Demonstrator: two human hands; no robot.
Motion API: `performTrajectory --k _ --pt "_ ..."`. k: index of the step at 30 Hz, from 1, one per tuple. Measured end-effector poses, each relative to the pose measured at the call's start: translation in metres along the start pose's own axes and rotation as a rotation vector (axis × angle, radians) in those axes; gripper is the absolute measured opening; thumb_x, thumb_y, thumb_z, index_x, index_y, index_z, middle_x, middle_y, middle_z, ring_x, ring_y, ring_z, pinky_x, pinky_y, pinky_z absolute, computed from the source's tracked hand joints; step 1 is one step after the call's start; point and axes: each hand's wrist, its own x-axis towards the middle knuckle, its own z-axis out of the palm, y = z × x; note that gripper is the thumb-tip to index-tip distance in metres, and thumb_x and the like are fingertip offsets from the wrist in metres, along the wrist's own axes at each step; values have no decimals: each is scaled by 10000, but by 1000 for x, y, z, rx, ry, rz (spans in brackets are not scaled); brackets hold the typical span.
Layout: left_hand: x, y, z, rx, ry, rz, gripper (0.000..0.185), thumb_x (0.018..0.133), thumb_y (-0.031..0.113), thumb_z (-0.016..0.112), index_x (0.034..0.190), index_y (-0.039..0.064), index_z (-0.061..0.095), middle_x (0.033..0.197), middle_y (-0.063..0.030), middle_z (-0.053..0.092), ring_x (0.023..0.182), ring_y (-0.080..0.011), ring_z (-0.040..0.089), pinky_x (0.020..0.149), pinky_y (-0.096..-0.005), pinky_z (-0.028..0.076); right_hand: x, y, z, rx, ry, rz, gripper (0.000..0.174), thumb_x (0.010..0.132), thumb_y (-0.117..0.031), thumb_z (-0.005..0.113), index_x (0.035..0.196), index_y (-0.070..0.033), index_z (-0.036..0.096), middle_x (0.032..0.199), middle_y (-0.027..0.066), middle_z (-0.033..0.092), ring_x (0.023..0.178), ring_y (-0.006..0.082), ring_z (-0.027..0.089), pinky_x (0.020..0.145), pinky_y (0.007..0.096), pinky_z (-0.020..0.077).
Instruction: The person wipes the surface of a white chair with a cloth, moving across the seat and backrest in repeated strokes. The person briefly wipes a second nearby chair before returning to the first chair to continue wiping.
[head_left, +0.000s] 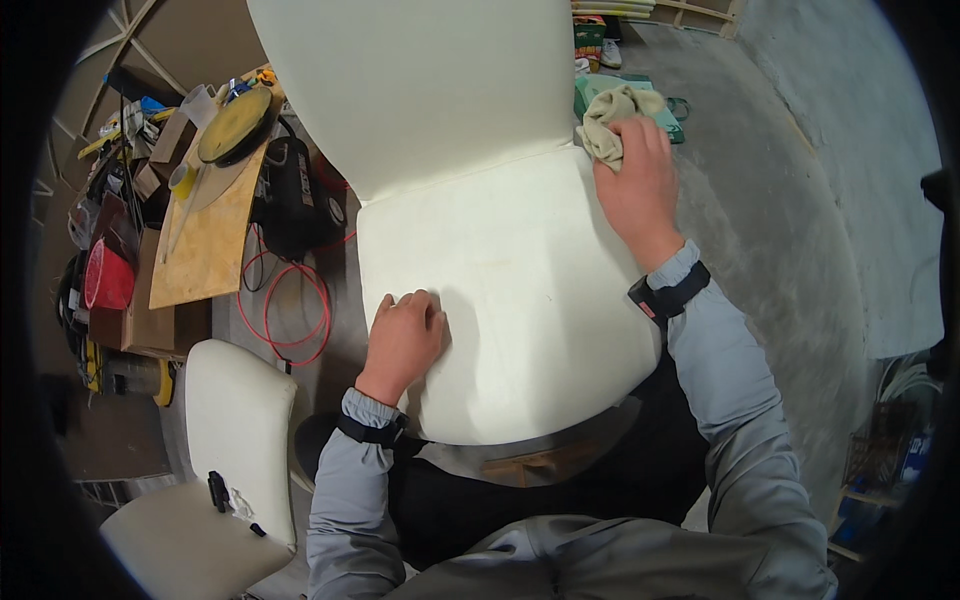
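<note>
A white upholstered chair stands before me, its padded seat (510, 285) facing up and its backrest (427, 82) rising at the far side. Near the right rear corner of the seat, my right hand (641, 184) grips a crumpled pale green-beige cloth (606, 124). My left hand (401, 341) rests on the left front part of the seat, fingers loosely bent, with nothing visible in it. A small dark mark and a faint yellowish patch show on the white seat cover.
A second white chair (236, 427) at lower left carries small black items. Beyond it are a wooden board (217, 247) with a round yellow pad (236, 126), a black machine (289, 199) and a coiled red hose (319, 315). Green bags (660, 112) lie on the concrete floor.
</note>
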Motion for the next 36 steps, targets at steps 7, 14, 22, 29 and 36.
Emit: performTrajectory --k 7,14,22,29,36 --pt "3 4 -3 30 -110 -72 149 957 164 686 940 27 630 880 -150 708 849 -383 673 1081 -544 460 -63 -76 -15 560 -853 -147 189 846 -158 738 1009 -63 730 1019 148 747 980 389 687 882 483 556" --pt "3 4 -2 37 -72 -44 155 958 163 689 935 27 619 881 -144 710 863 -376 672 1042 -533 468 -39 -54 16 867 -1353 266 381 804 -186 847 1120 -6 732 937 111 738 869 179 682 807 331 556" --pt "-1 8 -7 4 -67 -31 174 955 165 692 909 23 603 857 -151 691 845 -381 661 987 -494 483 -1 12 10 132 51 119 334 806 -67 700 1136 -80 648 1156 150 650 1103 387 602 914 523 508" --pt "2 8 -5 29 -48 -20 178 923 149 720 900 2 621 870 -182 680 872 -412 611 784 -519 501 -53 -60 -7 723 -1159 -65 296 811 -158 752 1079 -33 726 1032 196 747 994 387 697 898 456 546" --pt "2 6 -4 11 -53 -22 174 949 162 698 899 23 606 851 -155 689 835 -384 654 1001 -502 486 -20 -21 15 278 -690 375 394 830 -228 771 1125 24 698 1053 234 758 935 410 725 855 476 580"
